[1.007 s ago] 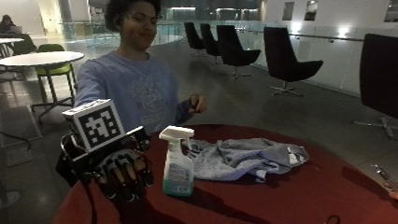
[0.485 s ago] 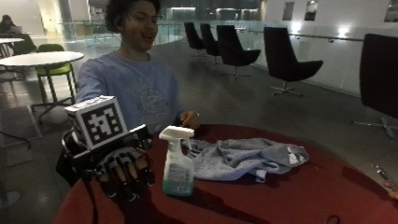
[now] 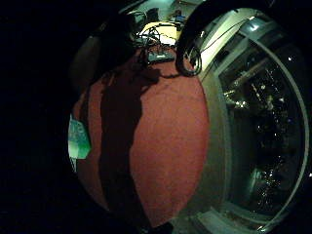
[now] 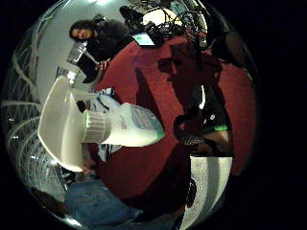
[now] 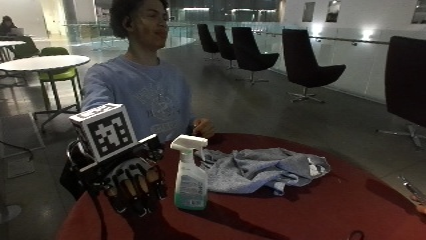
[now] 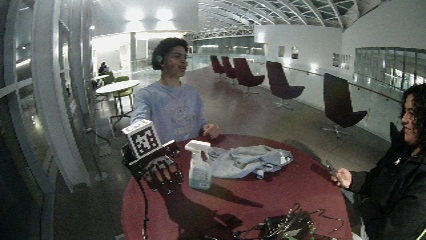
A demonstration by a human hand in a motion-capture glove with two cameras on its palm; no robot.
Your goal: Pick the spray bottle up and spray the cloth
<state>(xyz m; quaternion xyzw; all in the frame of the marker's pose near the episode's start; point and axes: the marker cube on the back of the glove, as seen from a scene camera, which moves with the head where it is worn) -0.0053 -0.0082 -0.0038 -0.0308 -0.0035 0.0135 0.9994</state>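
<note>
Seated person at a round, dark red tabletop. The black-gloved right hand hangs just beside the clear plastic spray bottle with a white trigger head and pale green liquid, palm turned toward it. The fingers are spread, point downward and hold nothing; a narrow gap separates them from the bottle. The bottle stands upright on the tabletop between the fingers and the crumpled grey-blue cloth, which lies on the far side of the bottle from the fingers, its near edge just behind the bottle. The person's bare left hand rests at the tabletop's edge, beyond the bottle from the fingers. In the thumb-side palm view the bottle fills the middle, trigger head large and close, with the cloth behind it. In the little-finger-side palm view only the bottle's labelled green base shows, standing on the red tabletop.
</note>
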